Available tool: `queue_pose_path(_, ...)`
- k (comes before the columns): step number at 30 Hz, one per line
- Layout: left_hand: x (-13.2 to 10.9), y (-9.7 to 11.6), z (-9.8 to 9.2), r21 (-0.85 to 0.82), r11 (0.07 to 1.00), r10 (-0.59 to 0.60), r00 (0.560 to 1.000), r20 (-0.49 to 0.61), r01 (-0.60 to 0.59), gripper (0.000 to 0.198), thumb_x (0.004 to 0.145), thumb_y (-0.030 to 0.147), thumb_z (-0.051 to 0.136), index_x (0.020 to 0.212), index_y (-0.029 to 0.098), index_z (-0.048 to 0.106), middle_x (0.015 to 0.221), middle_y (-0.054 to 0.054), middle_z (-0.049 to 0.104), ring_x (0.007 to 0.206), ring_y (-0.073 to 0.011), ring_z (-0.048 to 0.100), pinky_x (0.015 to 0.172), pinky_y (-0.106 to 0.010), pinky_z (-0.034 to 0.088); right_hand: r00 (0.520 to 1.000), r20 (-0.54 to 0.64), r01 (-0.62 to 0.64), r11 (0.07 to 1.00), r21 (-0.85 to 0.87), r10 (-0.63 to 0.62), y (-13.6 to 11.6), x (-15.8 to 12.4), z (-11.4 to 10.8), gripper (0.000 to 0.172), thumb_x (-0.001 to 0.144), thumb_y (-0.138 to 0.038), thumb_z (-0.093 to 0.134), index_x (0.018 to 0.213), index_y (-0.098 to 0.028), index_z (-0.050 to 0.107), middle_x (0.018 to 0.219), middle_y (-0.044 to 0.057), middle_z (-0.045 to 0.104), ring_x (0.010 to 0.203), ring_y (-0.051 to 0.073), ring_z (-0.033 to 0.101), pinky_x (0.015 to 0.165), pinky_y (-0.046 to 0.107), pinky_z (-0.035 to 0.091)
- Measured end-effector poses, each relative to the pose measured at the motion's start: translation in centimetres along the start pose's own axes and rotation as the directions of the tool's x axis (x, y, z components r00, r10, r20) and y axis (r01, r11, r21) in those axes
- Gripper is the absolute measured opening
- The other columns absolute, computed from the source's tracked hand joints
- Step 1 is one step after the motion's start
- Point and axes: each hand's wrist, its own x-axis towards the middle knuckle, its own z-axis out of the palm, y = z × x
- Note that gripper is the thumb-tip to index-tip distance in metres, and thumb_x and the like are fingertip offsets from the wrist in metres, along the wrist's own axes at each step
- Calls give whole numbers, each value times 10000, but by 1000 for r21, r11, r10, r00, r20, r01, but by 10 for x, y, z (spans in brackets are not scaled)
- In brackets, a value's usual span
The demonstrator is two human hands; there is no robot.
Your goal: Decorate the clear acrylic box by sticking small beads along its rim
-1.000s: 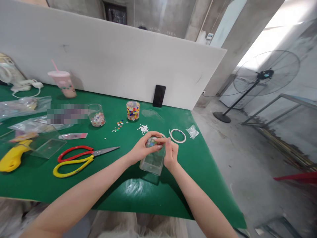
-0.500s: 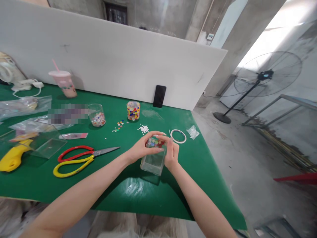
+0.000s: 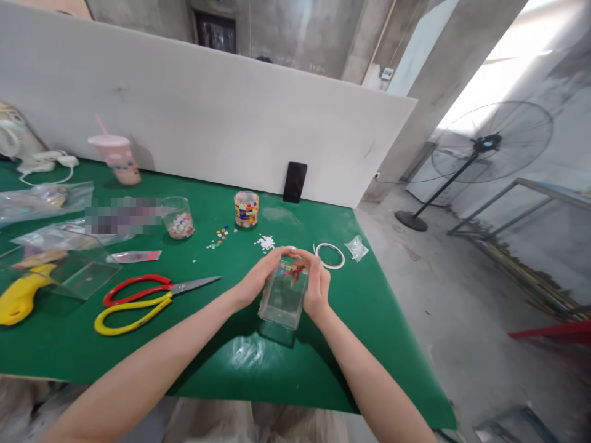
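Observation:
Between my two hands is a clear plastic box, tilted above the green table, with small coloured mosaic pieces at its far end. My left hand wraps the box's left and far side. From the right, my right hand grips it, fingers curled at the far right edge. Some fingertips are hidden behind the box. Just beyond the hands lie a pile of small white pieces and a roll of white tape. Loose coloured pieces are scattered farther left.
Red and yellow scissors lie left of my arm. A mosaic-covered jar, a cup of pieces, a phone and a pink drink cup stand farther back. Another clear box sits left. The table's right edge drops to the floor.
My left thumb has moved off the box's front face toward its left side, uncovering more of that face. Both hands still hold the box. The whole view has shifted slightly.

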Motion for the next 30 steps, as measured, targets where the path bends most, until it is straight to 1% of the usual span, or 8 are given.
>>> queue_pose_path(2,0,0,1,7,1000,-4,1000,-6,4,534,984,617,382,1130,217,705,1220,-72,711,1205,-265,612,1051,-400,463,1000,-5,-8,1000,12,8,2,-1,0,538,1008,-576,322,1079,-194,695,746,60,731,598,176,670,553,315,543)
queue_pose_path(6,-1,4,4,74,997,11,1000,-28,-9,362,878,515,660,1076,214,698,1186,-74,706,1146,-262,628,1029,-388,471,1000,-11,-20,999,33,20,5,-2,0,510,1010,-568,324,1114,-199,660,780,64,730,555,161,633,508,302,521)
queue_pose_path(9,-2,6,7,124,992,31,999,-41,-26,298,826,422,742,1023,203,695,1097,-70,709,1101,-255,635,1031,-397,461,1000,-14,-12,999,42,13,6,-2,0,513,996,-597,337,1100,-208,656,718,41,698,506,147,574,481,295,495)
queue_pose_path(13,-3,6,8,143,989,50,997,-52,-42,288,858,436,692,1020,197,695,1070,-72,718,1066,-254,648,999,-399,482,1000,2,-11,998,57,11,6,-2,0,490,993,-597,348,1095,-218,642,774,48,714,528,150,608,485,294,495)
queue_pose_path(17,-1,11,2,146,987,70,996,-49,-62,397,969,495,475,998,185,722,1065,-86,747,1024,-249,674,944,-385,518,999,33,-20,997,75,18,5,-2,0,490,999,-591,329,1163,-218,601,732,44,700,579,184,669,463,286,479)
queue_pose_path(19,1,15,-4,176,981,87,996,-35,-80,358,938,477,537,944,183,741,1004,-83,762,977,-245,685,914,-372,528,999,43,-22,997,79,19,4,-2,0,488,996,-597,334,1159,-221,599,693,30,676,569,183,663,457,282,466)
queue_pose_path(23,5,23,-13,259,959,116,993,5,-113,194,783,367,732,844,185,759,897,-68,772,859,-231,698,821,-351,556,998,60,-21,997,76,16,4,-2,-1,470,998,-593,338,1138,-231,603,645,6,634,526,162,606,453,271,432)
queue_pose_path(30,1,24,-6,405,899,203,978,-46,-168,116,818,277,676,853,182,733,834,-39,741,722,-166,658,674,-285,530,997,77,-10,998,58,6,5,-1,-3,490,1001,-600,315,1158,-233,598,608,-16,575,508,150,547,479,278,426)
